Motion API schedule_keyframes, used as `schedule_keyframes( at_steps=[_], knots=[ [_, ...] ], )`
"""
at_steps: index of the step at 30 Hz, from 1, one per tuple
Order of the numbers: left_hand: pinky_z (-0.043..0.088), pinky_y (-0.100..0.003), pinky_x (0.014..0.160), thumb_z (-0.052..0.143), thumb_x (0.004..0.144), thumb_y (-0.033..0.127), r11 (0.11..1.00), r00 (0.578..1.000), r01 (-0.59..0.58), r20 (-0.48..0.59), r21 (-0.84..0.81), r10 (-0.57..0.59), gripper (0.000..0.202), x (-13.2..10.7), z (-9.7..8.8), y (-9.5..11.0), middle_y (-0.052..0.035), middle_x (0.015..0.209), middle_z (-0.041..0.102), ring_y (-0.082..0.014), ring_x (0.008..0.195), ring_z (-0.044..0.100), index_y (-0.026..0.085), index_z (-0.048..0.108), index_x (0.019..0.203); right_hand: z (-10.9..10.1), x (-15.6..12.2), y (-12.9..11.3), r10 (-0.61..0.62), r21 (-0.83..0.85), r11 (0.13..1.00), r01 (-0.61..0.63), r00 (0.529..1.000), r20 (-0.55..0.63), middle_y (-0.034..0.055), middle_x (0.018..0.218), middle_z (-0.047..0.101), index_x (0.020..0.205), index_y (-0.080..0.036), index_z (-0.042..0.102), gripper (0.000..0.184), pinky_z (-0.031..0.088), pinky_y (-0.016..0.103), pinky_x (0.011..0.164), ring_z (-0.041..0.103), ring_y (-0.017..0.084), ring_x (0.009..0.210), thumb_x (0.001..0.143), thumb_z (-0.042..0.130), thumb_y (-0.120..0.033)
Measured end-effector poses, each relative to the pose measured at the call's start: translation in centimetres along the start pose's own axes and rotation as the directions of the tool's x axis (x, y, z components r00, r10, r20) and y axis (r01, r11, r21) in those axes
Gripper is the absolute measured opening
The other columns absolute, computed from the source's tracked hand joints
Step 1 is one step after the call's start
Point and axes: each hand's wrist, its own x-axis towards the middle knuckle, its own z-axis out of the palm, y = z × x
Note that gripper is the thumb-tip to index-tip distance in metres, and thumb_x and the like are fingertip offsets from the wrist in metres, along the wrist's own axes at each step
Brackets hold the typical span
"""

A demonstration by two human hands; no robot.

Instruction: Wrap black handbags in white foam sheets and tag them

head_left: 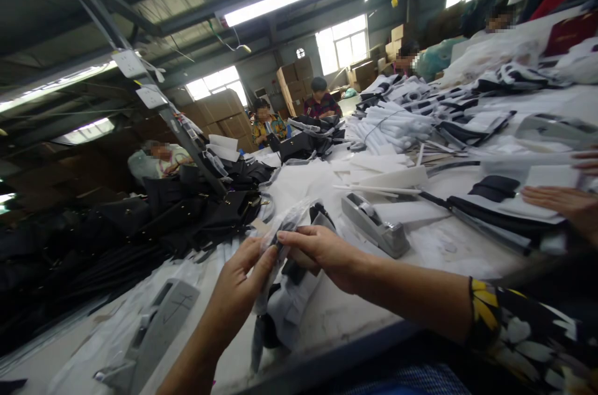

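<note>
Plastic-wrapped dark strip (290, 218) is located between the person's two hands, raised over the near edge of the worktable (343, 333). Left hand (246, 270): thumb and fingers closed on the strip from the left side. Right hand (327, 252): thumb and fingertips pinching it just beside the left thumb.

Surroundings: black-and-white pieces (289, 311) lie directly beneath the hands and take up the space there. A grey tape dispenser (376, 225) stands just beyond the right forearm; a second dispenser (156, 326), bearing a dark hand-drawn mark, stands left of the left forearm. Black bags (233, 211) with gold-coloured fittings are heaped to the left, about a slanting metal post (191, 149). White sheets (299, 186) cover the middle of the table, with a tied bundle of white rods (390, 124) behind them. At the right edge, a co-worker's hand (560, 199) rests on white material near a black padded piece (495, 188).

Containers: clear film encloses the strip. Cardboard boxes (212, 114) are stacked in the background; their contents cannot be seen.

Orientation: the strip's long axis is tilted, running from the near side up through the fingers, its upper end pointing away and slightly right.
</note>
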Motion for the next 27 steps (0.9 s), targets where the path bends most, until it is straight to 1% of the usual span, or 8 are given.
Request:
schedule_keyframes(
  at_steps=[2,4,7,9,12,17,21,27],
  knots=[
    [0.049,-0.037,0.098,0.067,0.086,0.047,0.977,0.988,0.112,-0.082,-0.18,-0.129,0.053,-0.2,0.7,-0.1,-0.0108,0.13,0.061,-0.0272,0.114,0.062,0.025,0.059,0.134,-0.1,0.2,0.1,-0.016,0.009,1.0,0.016,1.0,0.003,-0.0008,0.068,0.063,0.087,-0.013,0.071,0.031,0.038,0.02,0.052,0.052,0.008,0.056,0.074,0.081,-0.041],
    [0.051,-0.036,0.096,0.073,0.083,0.042,0.892,0.956,0.199,-0.121,-0.405,-0.268,0.084,-0.2,1.6,-0.1,-0.0126,0.143,0.051,-0.0253,0.114,0.063,0.032,0.028,0.153,-0.4,0.3,0.1,-0.017,-0.029,0.999,0.017,1.0,-0.008,-0.0014,0.066,0.062,0.089,-0.013,0.072,0.032,0.033,0.019,0.048,0.048,0.007,0.052,0.074,0.081,-0.04],
    [0.052,-0.035,0.096,0.076,0.081,0.033,0.744,0.945,0.199,-0.075,-0.638,-0.318,0.105,-0.2,2.6,0.2,-0.0111,0.14,0.056,-0.0232,0.113,0.065,0.038,0.003,0.156,-1.0,0.2,-0.2,-0.006,-0.077,0.997,0.006,1.0,0.007,-0.0066,0.052,0.049,0.08,-0.013,0.071,0.031,0.023,0.019,0.042,0.032,0.004,0.043,0.075,0.081,-0.041],
    [0.053,-0.033,0.096,0.077,0.081,0.031,0.694,0.954,0.18,-0.047,-0.697,-0.295,0.103,-0.2,2.9,0.2,-0.0079,0.135,0.061,-0.023,0.115,0.064,0.037,0.008,0.156,-1.4,0.0,-0.3,-0.006,-0.03,1.0,0.008,0.997,0.078,-0.0042,0.056,0.054,0.077,-0.012,0.071,0.03,0.032,0.018,0.046,0.041,0.005,0.047,0.078,0.08,-0.041],
    [0.052,-0.029,0.097,0.077,0.08,0.034,0.703,0.961,0.167,-0.046,-0.691,-0.274,0.083,-0.4,3.0,-0.2,-0.007,0.133,0.063,-0.0232,0.119,0.062,0.029,0.035,0.151,-2.3,-0.6,0.1,-0.015,0.162,0.987,-0.013,0.985,0.171,0.0059,0.09,0.071,0.093,-0.014,0.075,0.03,0.052,0.025,0.074,0.064,0.013,0.081,0.086,0.071,-0.043],
    [0.051,-0.03,0.098,0.079,0.079,0.037,0.753,0.958,0.137,-0.109,-0.644,-0.267,0.054,-0.8,3.0,-0.8,-0.0084,0.124,0.068,-0.0246,0.115,0.064,0.02,0.063,0.127,-2.4,-1.5,2.4,-0.105,0.237,0.969,0.074,0.987,0.121,0.006,0.116,0.07,0.112,-0.02,0.074,0.034,0.045,0.029,0.101,0.063,0.017,0.109,0.08,0.078,-0.029],
    [0.053,-0.033,0.097,0.08,0.076,0.041,0.809,0.945,0.11,-0.192,-0.577,-0.266,0.053,-1.0,3.5,-0.4,-0.009,0.12,0.07,-0.0262,0.114,0.065,0.019,0.066,0.122,-0.8,-1.5,3.3,-0.252,0.14,0.96,0.243,0.967,0.048,0.0062,0.108,0.071,0.113,-0.02,0.073,0.035,0.045,0.033,0.098,0.063,0.019,0.106,0.081,0.078,-0.035],
    [0.054,-0.037,0.097,0.079,0.076,0.043,0.906,0.932,0.07,-0.296,-0.418,-0.209,0.05,-1.1,3.5,-0.6,-0.0084,0.119,0.071,-0.0281,0.115,0.065,0.021,0.069,0.12,0.5,-0.9,3.4,-0.286,0.027,0.956,0.292,0.95,-0.124,0.0024,0.087,0.067,0.088,-0.016,0.07,0.033,0.047,0.026,0.076,0.061,0.015,0.082,0.074,0.083,-0.042]
  ],
)
